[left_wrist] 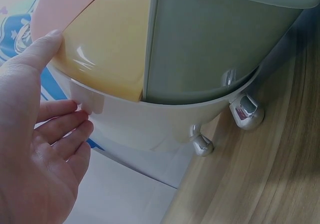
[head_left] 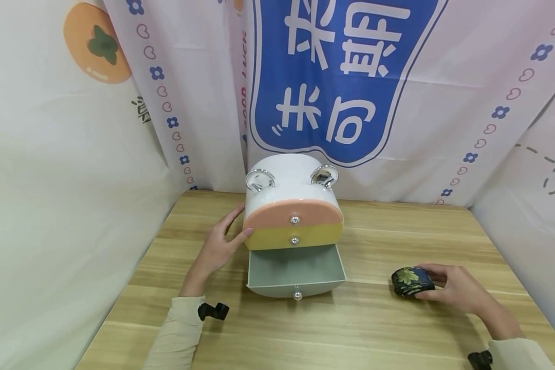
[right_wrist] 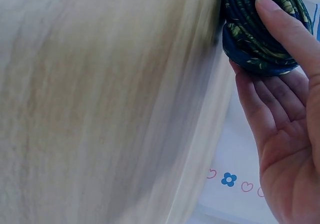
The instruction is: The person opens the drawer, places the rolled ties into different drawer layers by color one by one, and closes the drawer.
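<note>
A small white drawer box (head_left: 287, 177) with round silver ear-like handles stands on the table. Its pink drawer (head_left: 270, 215) and yellow drawer (head_left: 270, 239) are closed, while the green bottom drawer (head_left: 273, 291) is pulled out with nothing visible inside. My left hand (head_left: 216, 247) rests against the box's left side; in the left wrist view the thumb touches the front edge and the relaxed fingers (left_wrist: 65, 126) lie by the white side wall. To the right of the box, my right hand (head_left: 460, 288) pinches a rolled dark blue necktie (head_left: 412, 281) with green leaves, at the tabletop.
The wooden table (head_left: 365, 329) meets a printed curtain (head_left: 213, 103) close behind the box. White cloth walls (head_left: 74, 180) stand at left and right. A black wrist mount (head_left: 214, 311) sits on each wrist.
</note>
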A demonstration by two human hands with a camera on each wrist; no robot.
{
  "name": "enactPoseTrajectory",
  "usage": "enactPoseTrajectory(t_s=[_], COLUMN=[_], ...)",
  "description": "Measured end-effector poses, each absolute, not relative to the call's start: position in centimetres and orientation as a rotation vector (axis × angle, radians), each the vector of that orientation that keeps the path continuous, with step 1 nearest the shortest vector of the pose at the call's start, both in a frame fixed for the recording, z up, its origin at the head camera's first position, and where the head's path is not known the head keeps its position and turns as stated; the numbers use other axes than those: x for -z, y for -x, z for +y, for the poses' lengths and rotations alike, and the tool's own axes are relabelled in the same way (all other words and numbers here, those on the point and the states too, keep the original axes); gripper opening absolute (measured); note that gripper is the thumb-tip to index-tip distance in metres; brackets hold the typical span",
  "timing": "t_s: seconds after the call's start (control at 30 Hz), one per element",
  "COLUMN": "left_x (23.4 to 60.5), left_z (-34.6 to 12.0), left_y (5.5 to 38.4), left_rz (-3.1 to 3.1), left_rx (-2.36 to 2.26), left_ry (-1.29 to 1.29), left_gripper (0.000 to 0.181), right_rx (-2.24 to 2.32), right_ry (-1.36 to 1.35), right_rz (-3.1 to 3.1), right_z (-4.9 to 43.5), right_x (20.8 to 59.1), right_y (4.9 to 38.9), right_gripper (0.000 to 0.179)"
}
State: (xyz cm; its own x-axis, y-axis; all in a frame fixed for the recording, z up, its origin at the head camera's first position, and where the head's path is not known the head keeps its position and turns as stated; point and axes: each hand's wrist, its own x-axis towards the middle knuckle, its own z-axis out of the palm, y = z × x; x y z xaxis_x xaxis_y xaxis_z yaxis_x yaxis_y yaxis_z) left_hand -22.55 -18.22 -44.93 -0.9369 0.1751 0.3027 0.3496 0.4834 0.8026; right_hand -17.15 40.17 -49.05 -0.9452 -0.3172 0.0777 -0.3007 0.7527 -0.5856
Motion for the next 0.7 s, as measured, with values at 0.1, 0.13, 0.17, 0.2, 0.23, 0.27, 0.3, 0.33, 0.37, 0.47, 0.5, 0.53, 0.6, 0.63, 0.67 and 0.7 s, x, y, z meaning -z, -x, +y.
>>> enactPoseTrajectory(t_s=[0.1,0.13,0.17,0.2,0.23,0.27,0.3,0.33,0.37,0.47,0.5,0.53,0.6,0.63,0.67,0.7], left_x=[44.9,44.9,44.9,44.9,45.0,45.0,45.0,45.0,45.1,45.1,45.1,45.1,45.1,45.1,45.1,45.1], left_z=[-18.2,-18.2,-18.2,-18.3,-18.3,-18.3,-18.3,-18.3,-18.3,-18.3,-18.3,-18.3,-18.2,-18.2,-18.3,-18.3], left_y=[22.6,22.6,22.6,22.6,22.6,22.6,22.6,22.7,22.7,22.7,22.7,22.7,22.7,22.7,22.7,22.7], left_rz=[-2.544,-2.543,-2.541,-2.54,-2.538,-2.537,-2.537,-2.537,-2.537,-2.534,-2.533,-2.532,-2.535,-2.537,-2.54,-2.541], left_rx=[1.451,1.451,1.452,1.453,1.453,1.453,1.453,1.454,1.456,1.46,1.463,1.464,1.463,1.464,1.464,1.464], left_ry=[0.45,0.451,0.452,0.453,0.454,0.455,0.455,0.454,0.454,0.459,0.46,0.462,0.463,0.46,0.456,0.452], left_gripper=[0.07,0.07,0.07,0.07,0.071,0.071,0.071,0.071,0.071,0.071,0.071,0.071,0.071,0.071,0.071,0.071], right_rx=[0.993,0.99,0.984,0.978,0.978,0.977,0.982,0.985,0.992,1.015,1.017,1.006,0.981,0.976,0.973,0.961], right_ry=[0.529,0.53,0.536,0.539,0.537,0.54,0.542,0.544,0.546,0.565,0.565,0.564,0.563,0.554,0.546,0.553], right_rz=[2.931,2.941,2.951,2.959,2.967,2.972,2.972,2.972,2.97,2.953,2.95,2.95,2.948,2.945,2.944,2.943], right_z=[40.1,40.1,40.1,40.1,40.0,40.0,39.9,39.7,39.6,39.1,38.9,38.7,38.3,38.1,37.8,37.5], right_x=[49.1,49.1,49.0,48.9,48.8,48.6,48.4,48.2,48.0,47.4,47.1,46.9,46.5,46.3,46.1,45.8], right_y=[17.3,17.3,17.4,17.5,17.5,17.6,17.6,17.6,17.7,17.9,17.9,18.0,18.2,18.3,18.4,18.5], right_gripper=[0.069,0.069,0.069,0.069,0.069,0.069,0.069,0.069,0.069,0.069,0.069,0.07,0.071,0.072,0.072,0.072])
